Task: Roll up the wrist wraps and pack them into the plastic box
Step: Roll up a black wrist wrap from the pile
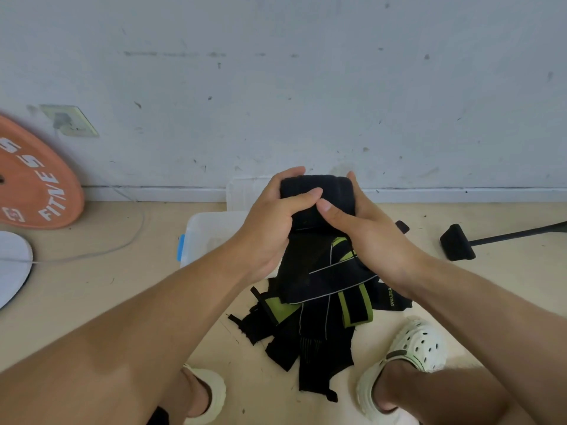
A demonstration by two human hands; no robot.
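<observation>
Loose wraps [310,326] are heaped on the floor between the feet. Above them, one black wrap [316,194] is being rolled, gripped tight at both ends by the left hand [270,222] and right hand [368,231]. Behind, the plastic box [211,231] waits open. Next, the hanging tail must be wound in snugly.

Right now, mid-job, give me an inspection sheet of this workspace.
Surface: beige floor, scuffed.
Job's things: black wrist wrap partly rolled; loose wraps pile below; plastic box behind.
Clutter: orange weight plate; black handled tool.
Grippers: left hand and right hand grip the roll.
Cables: thin white cable on the floor.
Surroundings: marked white wall; wall socket.
</observation>
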